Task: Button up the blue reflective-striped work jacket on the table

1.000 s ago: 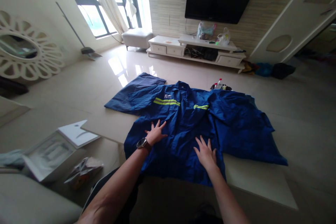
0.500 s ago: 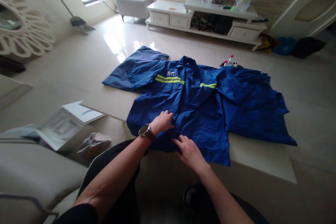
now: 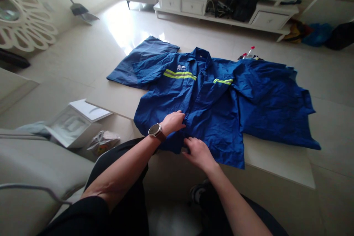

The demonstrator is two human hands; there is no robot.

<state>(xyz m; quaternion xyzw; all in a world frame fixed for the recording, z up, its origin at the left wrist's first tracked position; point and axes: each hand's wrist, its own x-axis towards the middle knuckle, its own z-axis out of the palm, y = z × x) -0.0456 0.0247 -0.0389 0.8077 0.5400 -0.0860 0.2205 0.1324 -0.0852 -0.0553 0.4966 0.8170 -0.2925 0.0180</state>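
Note:
A blue work jacket (image 3: 215, 99) with yellow reflective stripes lies spread face up on a low pale table (image 3: 276, 162), sleeves out to both sides. My left hand (image 3: 173, 122), with a watch on its wrist, is curled on the jacket's front opening near the hem. My right hand (image 3: 197, 151) pinches the hem edge just below it. Both hands meet at the near middle of the jacket, fingers closed on the cloth.
An open white box (image 3: 74, 123) and a crumpled bag (image 3: 103, 142) sit on the floor at the left. A grey sofa (image 3: 33, 177) is at the near left. A white TV cabinet (image 3: 226, 7) stands at the back. Small bottles (image 3: 249, 54) lie behind the jacket.
Both hands went from lying flat and spread on the jacket to gripping its lower front edge, drawing together near the hem. The camera tilted down.

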